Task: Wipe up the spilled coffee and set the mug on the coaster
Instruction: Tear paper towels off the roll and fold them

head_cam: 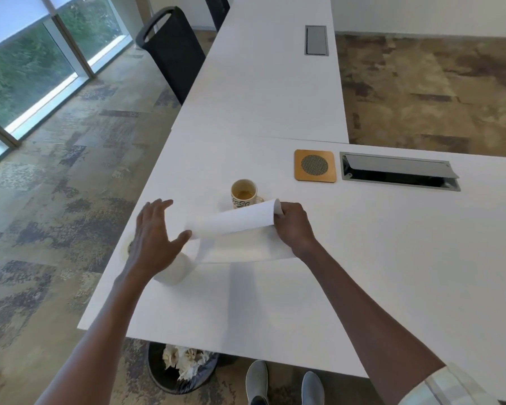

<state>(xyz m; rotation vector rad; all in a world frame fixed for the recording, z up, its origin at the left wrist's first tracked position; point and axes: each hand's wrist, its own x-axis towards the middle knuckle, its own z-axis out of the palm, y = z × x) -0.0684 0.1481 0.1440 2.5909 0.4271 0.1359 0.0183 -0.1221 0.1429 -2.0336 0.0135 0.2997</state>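
- Our right hand (292, 226) pinches the free end of the paper sheet (240, 229), fingers curled round its edge; our left hand (155, 232) lies with fingers spread and relaxed on top of the paper towel roll (177, 268), pressing it down and not clasping it.
- The mug (244, 194) stands upright on the table (362, 258) just behind the lifted sheet, with coffee in the bottom; the coaster (315, 166) sits apart from it, further back and to the right, beside the open cable hatch (398, 173).
- Risk: if we tug the sheet sharply, its raised edge or our right knuckles could clip the mug and tip out more coffee, since they are so close.
- Risk: with the left hand only resting flat, the roll may spin or slide toward the table edge and unwind rather than tear cleanly.
- Risk: we cannot make out the spill itself; it may lie under the sheet or round the mug, so we could wipe the wrong patch.
- Count: one mug, one coaster, one roll, one drawn-out sheet, two hatches (the far cable hatch (316, 40) closed), one waste bin (181, 369) with crumpled paper, two chairs (173, 54), two hands.
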